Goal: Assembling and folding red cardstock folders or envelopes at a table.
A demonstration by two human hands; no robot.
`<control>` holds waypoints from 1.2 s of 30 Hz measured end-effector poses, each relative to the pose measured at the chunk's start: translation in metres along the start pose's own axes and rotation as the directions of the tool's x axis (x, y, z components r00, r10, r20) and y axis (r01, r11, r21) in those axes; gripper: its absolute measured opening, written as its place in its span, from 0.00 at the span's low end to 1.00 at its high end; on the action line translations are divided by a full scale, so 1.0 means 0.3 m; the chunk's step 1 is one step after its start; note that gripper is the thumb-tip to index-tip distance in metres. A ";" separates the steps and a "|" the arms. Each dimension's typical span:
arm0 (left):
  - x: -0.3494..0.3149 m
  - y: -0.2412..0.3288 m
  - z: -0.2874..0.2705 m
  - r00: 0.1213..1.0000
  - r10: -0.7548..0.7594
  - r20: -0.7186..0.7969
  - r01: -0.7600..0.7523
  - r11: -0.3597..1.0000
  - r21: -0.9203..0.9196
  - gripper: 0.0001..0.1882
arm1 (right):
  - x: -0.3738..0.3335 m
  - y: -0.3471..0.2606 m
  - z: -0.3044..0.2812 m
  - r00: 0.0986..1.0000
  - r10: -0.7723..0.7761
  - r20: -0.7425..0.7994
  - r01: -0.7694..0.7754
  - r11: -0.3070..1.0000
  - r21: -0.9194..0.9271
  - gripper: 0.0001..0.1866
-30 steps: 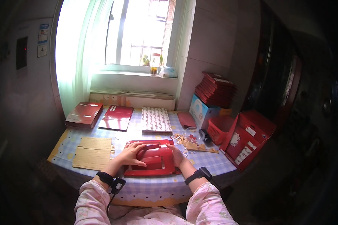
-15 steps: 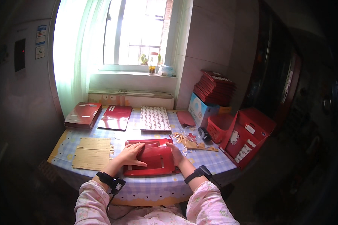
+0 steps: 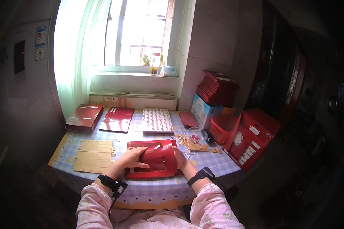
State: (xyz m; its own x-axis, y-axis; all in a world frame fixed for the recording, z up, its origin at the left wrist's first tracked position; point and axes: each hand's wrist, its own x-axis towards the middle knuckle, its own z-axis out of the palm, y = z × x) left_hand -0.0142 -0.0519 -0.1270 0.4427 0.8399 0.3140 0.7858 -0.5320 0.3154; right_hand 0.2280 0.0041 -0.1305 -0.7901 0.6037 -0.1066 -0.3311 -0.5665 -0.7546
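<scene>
In front of me lies a red cardboard sheet (image 3: 168, 154) with cut-out openings, its right part bent up into a curve. My left hand (image 3: 133, 157) rests on its left side, thumb stretched out and fingers spread toward an opening. At the right edge, my right hand (image 3: 179, 158) grips the bent part; some of its fingers are hidden behind the card. Beneath, more red card shows along the right side. Left of my left hand lies a tan corrugated cardboard piece (image 3: 93, 156).
Behind are a red stack (image 3: 85, 117), a red folder (image 3: 117, 120) and a patterned white stack (image 3: 157, 120). Card scraps (image 3: 183, 142) lie right of my hands, near a red basket (image 3: 222, 129) and an upright red box (image 3: 252, 139). Red pieces pile (image 3: 219, 89) on a blue box (image 3: 205, 111).
The right part of the red cardboard has bent up further, and its far opening shows more plainly. My right hand has shifted slightly with it; my left hand stays nearly still.
</scene>
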 end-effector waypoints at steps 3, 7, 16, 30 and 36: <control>0.002 0.006 -0.005 1.000 -0.008 0.020 0.007 1.000 0.019 0.47 | -0.005 -0.003 0.006 1.000 0.011 0.007 -0.011 1.000 -0.007 0.27; 0.004 0.008 -0.003 0.998 -0.035 0.051 0.034 0.999 0.020 0.45 | -0.002 -0.002 0.006 0.999 0.037 -0.035 -0.037 0.999 -0.009 0.29; 0.009 0.004 0.001 0.999 -0.045 0.024 0.045 0.999 0.002 0.35 | 0.007 -0.016 0.018 0.990 0.040 -0.136 -0.058 0.990 -0.131 0.30; 0.005 0.013 0.003 0.998 -0.041 -0.036 0.040 0.999 -0.030 0.33 | 0.046 -0.068 0.146 0.813 -0.460 0.355 0.233 -0.302 -0.924 0.25; 0.009 0.003 0.012 0.999 -0.047 -0.002 0.047 0.998 -0.028 0.33 | 0.081 -0.078 0.189 0.973 -0.116 0.198 0.123 -0.467 -0.876 0.25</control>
State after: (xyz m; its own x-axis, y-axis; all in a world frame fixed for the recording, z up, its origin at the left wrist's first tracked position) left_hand -0.0108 -0.0497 -0.1290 0.4043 0.8640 0.3001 0.7932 -0.4946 0.3553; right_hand 0.1872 0.0002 -0.0787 -0.8326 0.5423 0.1125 0.5096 0.8297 -0.2278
